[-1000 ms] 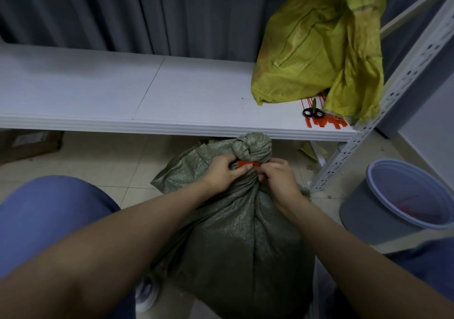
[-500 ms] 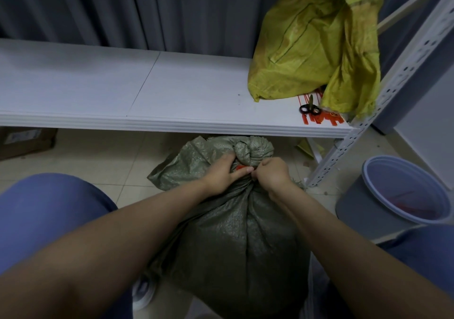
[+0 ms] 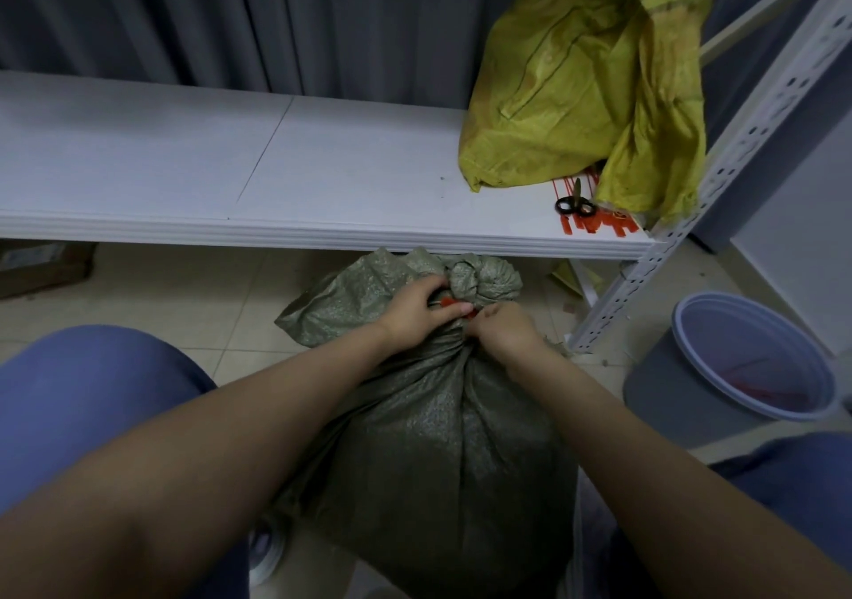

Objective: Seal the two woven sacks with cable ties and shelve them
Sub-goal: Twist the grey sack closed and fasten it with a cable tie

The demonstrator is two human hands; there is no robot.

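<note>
A full green woven sack (image 3: 442, 437) stands on the floor between my knees, its neck bunched into a knob just below the shelf edge. An orange cable tie (image 3: 449, 302) circles that neck. My left hand (image 3: 415, 315) grips the neck and pinches the tie from the left. My right hand (image 3: 505, 329) pinches the tie from the right, its fingers curled. A yellow woven sack (image 3: 585, 73) sits slumped and open on the white shelf (image 3: 184, 160) at the right end.
Black-handled scissors (image 3: 574, 204) and several loose orange cable ties (image 3: 599, 225) lie on the shelf beside the yellow sack. A perforated white shelf post (image 3: 719, 174) rises at the right. A grey-blue bucket (image 3: 733, 372) stands on the tiled floor; a cardboard box (image 3: 41, 266) sits under the shelf, left.
Both hands stayed at the green sack's neck, working the orange tie. The right hand closed in toward the left, hiding more of the tie. The view shifted slightly.
</note>
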